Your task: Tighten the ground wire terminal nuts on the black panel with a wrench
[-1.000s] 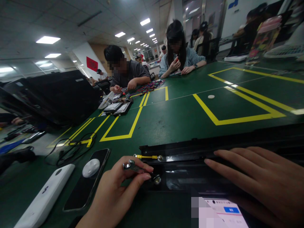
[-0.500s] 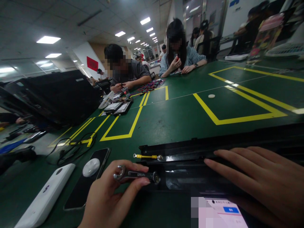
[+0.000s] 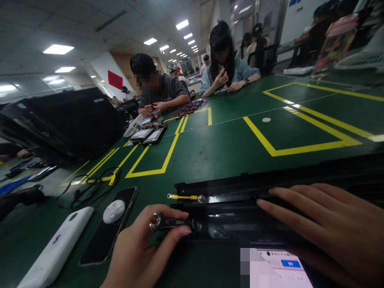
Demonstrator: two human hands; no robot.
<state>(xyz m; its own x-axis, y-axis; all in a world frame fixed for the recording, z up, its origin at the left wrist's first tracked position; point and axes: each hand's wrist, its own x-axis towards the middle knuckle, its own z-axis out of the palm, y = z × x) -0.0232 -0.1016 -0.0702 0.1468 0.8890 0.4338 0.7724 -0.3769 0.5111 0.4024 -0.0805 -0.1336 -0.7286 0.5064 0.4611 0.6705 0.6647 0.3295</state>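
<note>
Between the thumb and fingers of my left hand (image 3: pixel 141 244) is a small metal combination wrench (image 3: pixel 175 222). Its open jaw points left, and its other end sits at the left end of a long black panel (image 3: pixel 228 220), over a fastener mostly hidden by the wrench. Just behind, a short yellow cable with ring terminals (image 3: pixel 183 197) is fixed by its right ring to a bolt; the left ring sticks out past the panel. My right hand (image 3: pixel 327 224) lies flat on the panel, fingers stretched out to the left, holding nothing.
Left of my left hand are a dark phone (image 3: pixel 105 236) with a white round object (image 3: pixel 114 211) on it, a white box-like device (image 3: pixel 57 252) and a black cable (image 3: pixel 81 192). A lit phone screen (image 3: pixel 282 268) lies in front. Two people sit across the green table (image 3: pixel 207 156).
My left hand has turned the wrench slightly, its open jaw moving a little to the right. My right hand stays in place on the panel.
</note>
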